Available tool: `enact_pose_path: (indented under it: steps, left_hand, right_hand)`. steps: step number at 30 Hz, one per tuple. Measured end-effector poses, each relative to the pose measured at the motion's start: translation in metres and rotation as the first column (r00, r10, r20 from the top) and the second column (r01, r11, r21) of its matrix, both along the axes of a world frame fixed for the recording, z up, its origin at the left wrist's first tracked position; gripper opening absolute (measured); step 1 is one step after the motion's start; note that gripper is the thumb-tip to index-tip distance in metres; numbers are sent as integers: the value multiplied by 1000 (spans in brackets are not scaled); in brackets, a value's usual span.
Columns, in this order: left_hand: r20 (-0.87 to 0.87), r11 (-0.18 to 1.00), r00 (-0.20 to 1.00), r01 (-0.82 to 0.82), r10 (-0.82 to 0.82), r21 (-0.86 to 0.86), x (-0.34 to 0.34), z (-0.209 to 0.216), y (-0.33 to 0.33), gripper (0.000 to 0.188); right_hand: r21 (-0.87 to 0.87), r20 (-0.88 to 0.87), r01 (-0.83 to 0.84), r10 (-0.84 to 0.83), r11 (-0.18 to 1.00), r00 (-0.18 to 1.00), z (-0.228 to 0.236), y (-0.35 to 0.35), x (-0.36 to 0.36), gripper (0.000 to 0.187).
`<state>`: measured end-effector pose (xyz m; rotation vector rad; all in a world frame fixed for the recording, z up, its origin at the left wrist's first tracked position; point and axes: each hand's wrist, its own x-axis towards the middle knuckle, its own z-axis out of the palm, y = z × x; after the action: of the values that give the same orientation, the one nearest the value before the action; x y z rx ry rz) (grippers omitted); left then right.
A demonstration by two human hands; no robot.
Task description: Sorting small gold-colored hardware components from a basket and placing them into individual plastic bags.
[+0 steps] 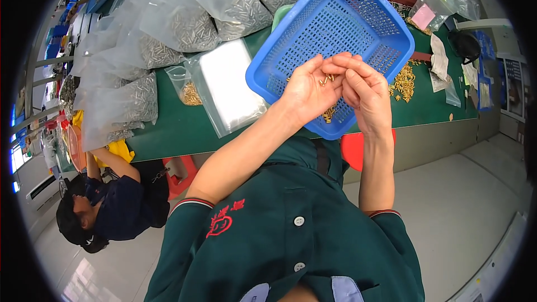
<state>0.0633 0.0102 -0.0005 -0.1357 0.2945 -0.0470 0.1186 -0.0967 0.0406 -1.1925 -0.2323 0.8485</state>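
1. Nearest the camera, at the bottom centre of the frame, is the person's own dark green shirt [291,235], with white buttons and a red embroidered mark on the chest.
2. Both bare forearms rise from the shirt sleeves toward the middle of the frame.
3. The left hand [310,86] is cupped palm up just above centre, holding a few small brass parts [326,79] in its palm.
4. The right hand [366,92] is just beside it, touching it, its fingers curled and its fingertips [342,62] pinched narrow over the parts in the left palm; whether they grip one cannot be told.
5. Behind both hands is a blue perforated plastic basket [335,22], tilted, its lower corner hanging over the near edge of the table; a few more brass parts lie in that low corner below the hands.
6. Under the basket's near edge, a red stool [351,151] shows on the grey floor.
7. At the lower left of the frame another person in a dark top [120,204] bends low beside the table.
8. The green table [184,126] crosses the middle of the frame.
9. On it, left of the basket, lies a flat clear plastic bag [229,86], with a small bag of brass parts [190,94] just beside it.
10. To the right of the basket, a loose heap of brass parts [404,83] lies on the table.
11. Farthest off, along the upper left and top, many clear bags of silver metal parts [190,22] are piled together.
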Motion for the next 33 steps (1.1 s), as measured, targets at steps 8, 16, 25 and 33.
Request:
enact_pose_path:
  steps: [8,16,25,33]
  left_hand:
    - [19,1000,1000,8,-9,7,-4,-1,1,39]
    - [47,999,998,36,-36,7,-3,-6,-2,37]
    - [10,998,1000,21,-22,66,-3,-4,-4,40]
    - [-44,997,999,14,-10,80,-7,-6,-1,43]
  right_hand:
    - [7,19,-12,12,1000,1000,0,1,0,28]
    - [-32,23,-47,48,998,999,2,2,-4,27]
    - [-184,261,-28,76,982,962,-8,0,-2,24]
    - [-74,110,-41,49,996,993,5,-3,1,26]
